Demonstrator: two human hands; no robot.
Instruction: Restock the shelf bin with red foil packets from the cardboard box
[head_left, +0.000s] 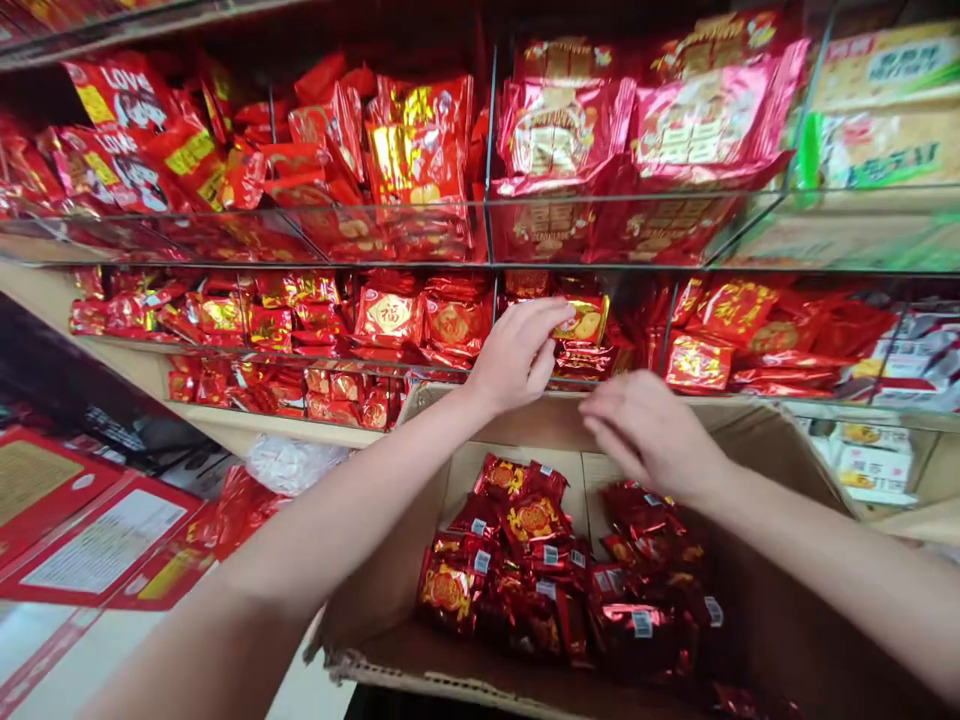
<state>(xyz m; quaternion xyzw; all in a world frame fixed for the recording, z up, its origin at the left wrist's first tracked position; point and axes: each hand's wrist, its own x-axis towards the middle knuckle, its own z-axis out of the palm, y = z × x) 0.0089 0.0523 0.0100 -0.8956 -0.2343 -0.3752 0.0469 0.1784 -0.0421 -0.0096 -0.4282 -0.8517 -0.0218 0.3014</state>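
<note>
1. Left hand, just above the cardboard box's far rim: fingers partly bent beside a gold-and-red packet; I cannot tell whether it grips.
2. Right hand, above the box: loosely curled, blurred, nothing visibly held.
3. Many dark-red packets remain inside the box; shelves beyond the box already hold packets.

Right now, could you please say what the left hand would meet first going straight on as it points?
The left hand would probably meet the gold-fronted packet just ahead first; depth is unclear, so they may already touch.
</note>
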